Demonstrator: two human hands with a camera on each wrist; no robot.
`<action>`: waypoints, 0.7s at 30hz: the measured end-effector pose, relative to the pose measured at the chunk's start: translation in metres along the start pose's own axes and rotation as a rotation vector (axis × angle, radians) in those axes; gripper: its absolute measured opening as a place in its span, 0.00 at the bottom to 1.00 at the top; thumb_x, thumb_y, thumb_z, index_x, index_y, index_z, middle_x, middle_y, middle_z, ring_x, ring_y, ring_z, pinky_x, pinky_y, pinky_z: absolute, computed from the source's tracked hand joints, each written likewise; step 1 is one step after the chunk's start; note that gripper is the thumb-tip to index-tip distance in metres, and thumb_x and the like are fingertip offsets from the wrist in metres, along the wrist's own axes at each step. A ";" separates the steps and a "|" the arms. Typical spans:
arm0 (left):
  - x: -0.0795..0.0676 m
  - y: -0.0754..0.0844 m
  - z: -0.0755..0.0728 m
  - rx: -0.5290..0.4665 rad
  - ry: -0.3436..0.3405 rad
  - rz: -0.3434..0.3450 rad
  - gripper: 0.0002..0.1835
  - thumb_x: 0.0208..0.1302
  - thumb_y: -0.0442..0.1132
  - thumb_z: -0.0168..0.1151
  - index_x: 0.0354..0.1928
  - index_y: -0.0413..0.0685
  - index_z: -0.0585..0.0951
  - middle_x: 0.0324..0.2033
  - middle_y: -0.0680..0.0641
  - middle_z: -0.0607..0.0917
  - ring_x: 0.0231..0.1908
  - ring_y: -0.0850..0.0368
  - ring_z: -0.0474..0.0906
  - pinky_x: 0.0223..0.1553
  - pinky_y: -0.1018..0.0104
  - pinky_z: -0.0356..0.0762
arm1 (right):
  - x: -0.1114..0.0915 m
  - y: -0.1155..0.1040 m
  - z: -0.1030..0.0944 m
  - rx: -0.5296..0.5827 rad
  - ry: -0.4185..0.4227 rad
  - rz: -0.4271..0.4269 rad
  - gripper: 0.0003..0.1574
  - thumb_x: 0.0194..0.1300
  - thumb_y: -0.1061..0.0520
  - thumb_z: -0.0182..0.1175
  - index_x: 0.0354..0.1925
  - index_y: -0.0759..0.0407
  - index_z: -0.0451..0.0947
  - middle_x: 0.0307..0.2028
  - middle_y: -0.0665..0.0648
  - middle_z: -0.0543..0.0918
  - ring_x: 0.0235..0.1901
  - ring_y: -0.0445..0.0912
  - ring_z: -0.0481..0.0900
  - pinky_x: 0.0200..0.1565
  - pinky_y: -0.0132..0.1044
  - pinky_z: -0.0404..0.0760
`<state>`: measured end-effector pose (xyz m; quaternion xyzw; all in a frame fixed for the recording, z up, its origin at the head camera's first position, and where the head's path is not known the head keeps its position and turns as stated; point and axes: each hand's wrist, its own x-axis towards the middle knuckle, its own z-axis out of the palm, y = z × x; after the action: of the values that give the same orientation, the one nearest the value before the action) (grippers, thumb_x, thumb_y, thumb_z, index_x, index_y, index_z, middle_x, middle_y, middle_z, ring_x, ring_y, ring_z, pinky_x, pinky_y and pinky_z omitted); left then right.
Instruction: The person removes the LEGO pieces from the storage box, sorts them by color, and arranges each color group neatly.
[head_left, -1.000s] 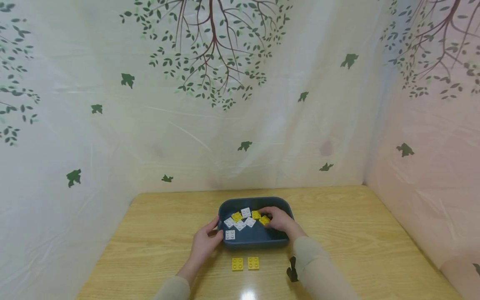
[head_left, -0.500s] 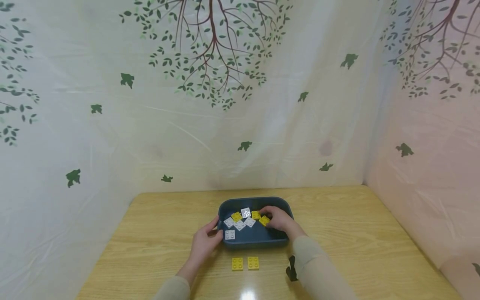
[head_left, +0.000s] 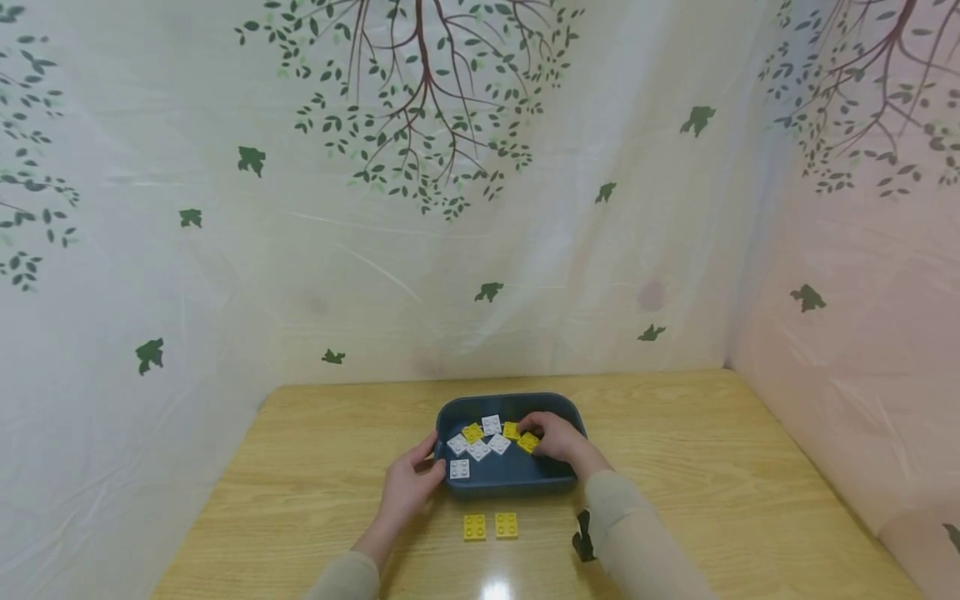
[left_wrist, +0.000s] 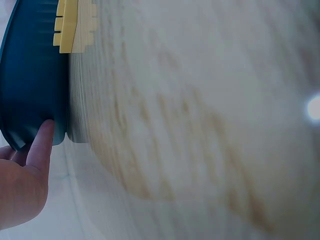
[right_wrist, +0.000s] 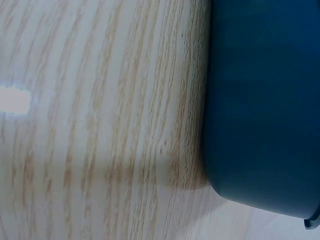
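A dark blue tray [head_left: 510,487] stands on the table, with several yellow and white toy bricks in it. My left hand [head_left: 407,486] holds the tray's left end, thumb at the front corner and fingers behind; the left wrist view shows this thumb and tray wall [left_wrist: 35,75] closely. Reaching over the right side, my right hand [head_left: 558,437] has its fingertips on a yellow brick [head_left: 528,442] inside the tray. Another yellow brick [head_left: 511,430] lies right by the index finger. White bricks [head_left: 479,450] cluster to the left. The right wrist view shows only the tray's outer wall [right_wrist: 265,110] and tabletop.
Two yellow bricks [head_left: 475,527] lie side by side on the wooden table [head_left: 300,467] in front of the tray. A lone white brick [head_left: 460,468] sits in the tray's front left corner. A leaf-printed curtain [head_left: 375,333] hangs behind the table.
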<state>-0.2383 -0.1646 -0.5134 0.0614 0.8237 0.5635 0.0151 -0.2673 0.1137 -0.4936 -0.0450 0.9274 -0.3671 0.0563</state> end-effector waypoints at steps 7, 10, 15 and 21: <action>-0.001 -0.001 0.000 -0.007 0.001 0.005 0.29 0.64 0.35 0.64 0.67 0.45 0.74 0.63 0.39 0.76 0.53 0.44 0.80 0.56 0.51 0.78 | 0.000 0.000 0.001 0.025 -0.007 0.007 0.26 0.48 0.78 0.67 0.45 0.60 0.83 0.46 0.56 0.83 0.46 0.51 0.79 0.56 0.52 0.77; -0.001 -0.002 0.000 -0.002 0.004 0.016 0.29 0.63 0.35 0.64 0.67 0.44 0.74 0.62 0.38 0.77 0.52 0.43 0.80 0.55 0.51 0.78 | 0.000 0.000 0.002 0.031 -0.015 0.015 0.26 0.48 0.78 0.67 0.45 0.61 0.83 0.46 0.56 0.83 0.47 0.52 0.79 0.55 0.52 0.78; -0.002 -0.001 0.001 0.003 0.006 0.017 0.29 0.64 0.35 0.64 0.67 0.44 0.74 0.63 0.38 0.76 0.53 0.43 0.80 0.54 0.52 0.79 | 0.000 0.002 0.003 0.028 -0.009 0.019 0.25 0.48 0.78 0.67 0.44 0.61 0.84 0.44 0.57 0.83 0.46 0.52 0.80 0.55 0.52 0.78; -0.003 0.000 0.001 0.006 0.017 0.014 0.28 0.63 0.36 0.64 0.67 0.44 0.74 0.62 0.39 0.77 0.52 0.44 0.80 0.54 0.52 0.79 | -0.001 0.003 0.003 0.030 -0.006 0.026 0.23 0.48 0.77 0.68 0.43 0.62 0.84 0.42 0.56 0.83 0.43 0.51 0.80 0.52 0.50 0.79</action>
<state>-0.2356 -0.1639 -0.5142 0.0622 0.8250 0.5617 0.0038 -0.2662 0.1133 -0.4978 -0.0332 0.9222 -0.3799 0.0645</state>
